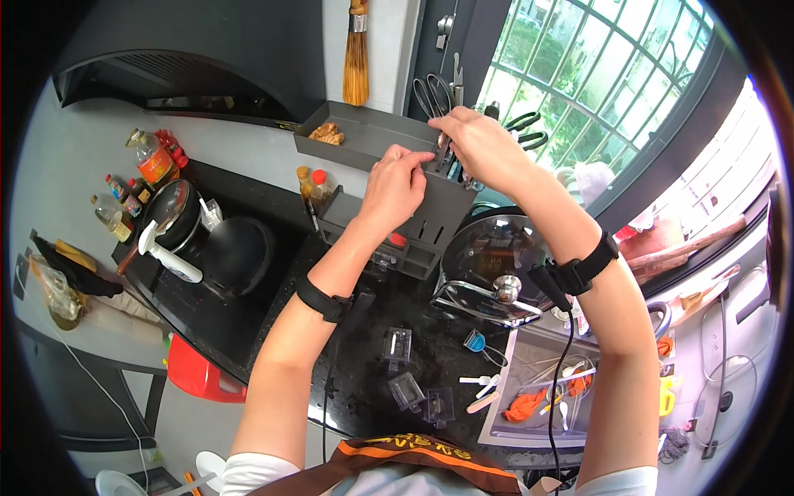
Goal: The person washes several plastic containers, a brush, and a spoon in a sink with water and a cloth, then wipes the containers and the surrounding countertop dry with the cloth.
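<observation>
My right hand [487, 146] is over the utensil section of a dark grey storage rack [456, 201], its fingers bent down among the utensils. The fingertips are partly hidden, so I cannot tell whether they grip anything. Beside it, my left hand [397, 186] points its index finger at the same section and appears to hold nothing. Black-handled scissors [526, 127] and a looped black handle [434, 93] rise around my right hand. In the rack's long upper tray [366, 133] lies a piece of ginger root [327, 133].
A glass-lidded pan [490, 248] stands below the rack. Small clear plastic boxes [406, 390] and a blue peeler [475, 341] lie on the black counter. The sink [496, 428] holds orange cloths and utensils. A frying pan [239, 254] and spray bottle [170, 260] are leftward.
</observation>
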{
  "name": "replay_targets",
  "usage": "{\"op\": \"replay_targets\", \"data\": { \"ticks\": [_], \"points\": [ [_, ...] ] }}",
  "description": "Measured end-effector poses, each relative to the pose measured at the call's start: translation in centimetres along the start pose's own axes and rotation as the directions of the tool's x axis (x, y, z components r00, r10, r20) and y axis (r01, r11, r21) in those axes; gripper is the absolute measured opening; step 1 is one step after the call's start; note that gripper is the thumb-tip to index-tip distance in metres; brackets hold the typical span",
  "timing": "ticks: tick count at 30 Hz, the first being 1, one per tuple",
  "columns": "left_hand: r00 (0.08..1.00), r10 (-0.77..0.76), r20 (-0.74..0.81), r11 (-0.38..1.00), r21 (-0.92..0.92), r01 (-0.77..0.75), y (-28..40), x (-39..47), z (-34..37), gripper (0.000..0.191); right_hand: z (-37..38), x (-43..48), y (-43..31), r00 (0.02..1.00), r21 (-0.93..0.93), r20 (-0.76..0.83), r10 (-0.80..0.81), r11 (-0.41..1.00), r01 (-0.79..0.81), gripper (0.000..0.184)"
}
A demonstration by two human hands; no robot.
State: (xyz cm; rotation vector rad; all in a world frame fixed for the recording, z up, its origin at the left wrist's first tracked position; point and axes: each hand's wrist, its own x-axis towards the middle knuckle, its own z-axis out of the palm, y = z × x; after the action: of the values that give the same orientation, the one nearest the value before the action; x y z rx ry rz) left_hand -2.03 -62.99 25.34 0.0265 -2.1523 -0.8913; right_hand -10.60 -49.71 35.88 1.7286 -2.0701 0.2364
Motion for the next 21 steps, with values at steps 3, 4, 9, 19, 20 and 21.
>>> {"op": "replay_targets", "data": {
  "ticks": [3, 4, 9, 19, 20, 21],
  "points": [
    [1.0, -0.017, 0.002, 0.996, -0.092, 0.017, 0.0, -0.3, 0.0, 0.026, -0.3, -1.1, -0.3, 0.992, 0.01, -0.126, 0.01, 1.0, -0.009, 0.036],
    [1.0, -0.023, 0.02, 0.995, -0.092, 0.025, 0.1, -0.4, 0.0, 0.026, -0.5, -1.5, -0.5, 0.982, 0.029, -0.181, 0.044, 0.999, -0.039, 0.036],
    [0.996, -0.036, -0.077, 0.991, -0.134, 0.025, 1.6, -4.0, -1.9, 0.025, -4.8, -7.5, -4.5, 0.938, 0.23, -0.296, 0.177, 0.967, -0.11, 0.025],
    [0.911, -0.269, 0.313, 0.915, -0.212, 0.344, 2.3, -20.7, -0.9, 0.019, -6.7, -31.2, -13.6, 0.64, 0.4, 0.384, 0.666, 0.504, -0.765, 0.017],
    [0.885, -0.287, 0.366, 0.911, -0.182, 0.37, 2.9, -22.0, -0.4, 0.019, -6.2, -33.1, -14.1, 0.59, 0.373, 0.428, 0.685, 0.461, -0.805, 0.017],
    [0.851, -0.31, 0.424, 0.905, -0.143, 0.4, 3.8, -23.5, -0.2, 0.018, -5.8, -34.9, -14.9, 0.539, 0.334, 0.461, 0.705, 0.425, -0.841, 0.019]
  ]
}}
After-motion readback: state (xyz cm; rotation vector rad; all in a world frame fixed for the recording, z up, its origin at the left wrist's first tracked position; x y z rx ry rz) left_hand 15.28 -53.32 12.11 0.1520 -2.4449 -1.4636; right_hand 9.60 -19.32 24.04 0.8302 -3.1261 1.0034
